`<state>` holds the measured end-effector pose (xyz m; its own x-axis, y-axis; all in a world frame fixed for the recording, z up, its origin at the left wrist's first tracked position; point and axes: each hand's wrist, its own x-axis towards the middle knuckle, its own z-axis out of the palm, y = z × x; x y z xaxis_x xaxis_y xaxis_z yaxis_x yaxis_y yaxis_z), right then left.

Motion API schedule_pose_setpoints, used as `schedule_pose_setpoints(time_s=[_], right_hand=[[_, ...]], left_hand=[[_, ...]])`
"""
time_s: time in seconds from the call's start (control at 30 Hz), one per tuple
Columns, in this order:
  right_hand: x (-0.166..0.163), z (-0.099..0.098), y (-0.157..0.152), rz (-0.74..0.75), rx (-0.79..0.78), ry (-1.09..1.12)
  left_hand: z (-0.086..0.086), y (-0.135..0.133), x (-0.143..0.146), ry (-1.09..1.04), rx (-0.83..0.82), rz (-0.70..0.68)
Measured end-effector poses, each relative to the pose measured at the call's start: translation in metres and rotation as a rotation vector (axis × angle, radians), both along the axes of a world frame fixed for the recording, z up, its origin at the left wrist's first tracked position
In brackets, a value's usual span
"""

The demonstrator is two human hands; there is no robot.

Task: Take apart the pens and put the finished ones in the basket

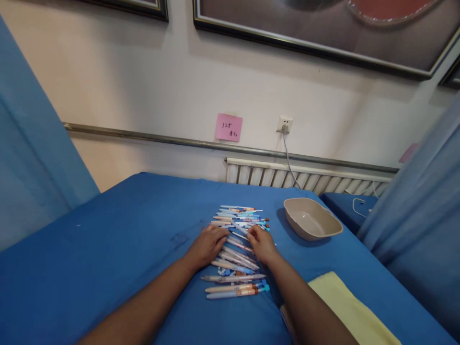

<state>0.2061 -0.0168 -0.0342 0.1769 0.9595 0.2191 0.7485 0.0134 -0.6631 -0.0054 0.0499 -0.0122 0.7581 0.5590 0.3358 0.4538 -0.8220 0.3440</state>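
Evidently: pens (236, 268), laid roughly parallel, likely to stay distinct; left hand (209, 243), right hand (261, 243) among them, each grip's closure unclear.

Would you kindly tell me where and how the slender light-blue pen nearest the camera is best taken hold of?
I'd pinch the slender light-blue pen mid-barrel, coming from above and the near side: it lies flat and crosswise, with a slender peach-coloured pen close behind it.

One head-worn camera. Looks forward and down from above the forearms (161, 294); left hand (207, 247) and right hand (263, 243) near, low centre; blue cloth (125, 230) around, wall (161, 81) farthest.
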Motion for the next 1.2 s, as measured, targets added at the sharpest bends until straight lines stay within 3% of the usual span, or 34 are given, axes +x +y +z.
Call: schedule_pose_setpoints(time_s=[0.17, 0.43, 0.7, 0.83, 1.0, 1.2], right_hand=[[0.003, -0.012, -0.003, 0.082, 0.063, 0.120], [0.014, -0.018, -0.006, 0.098, 0.032, 0.347], [-0.001, -0.010, -0.003, 0.151, 0.055, 0.255], [-0.003, -0.013, 0.002, 0.156, 0.039, 0.208], [-0.002, -0.015, 0.005, 0.126, 0.066, 0.261], [-0.001, -0.014, 0.009, 0.126, 0.058, 0.328]], left_hand=[[0.006, -0.008, 0.003, 0.053, 0.029, -0.072], [0.009, -0.012, 0.012, 0.094, -0.008, -0.003], [0.008, -0.018, 0.012, 0.097, -0.013, 0.023], [0.006, -0.013, 0.013, 0.090, -0.045, -0.032], [0.005, -0.010, 0.016, 0.077, -0.041, -0.093], [-0.001, -0.003, 0.012, -0.009, -0.132, -0.022]])
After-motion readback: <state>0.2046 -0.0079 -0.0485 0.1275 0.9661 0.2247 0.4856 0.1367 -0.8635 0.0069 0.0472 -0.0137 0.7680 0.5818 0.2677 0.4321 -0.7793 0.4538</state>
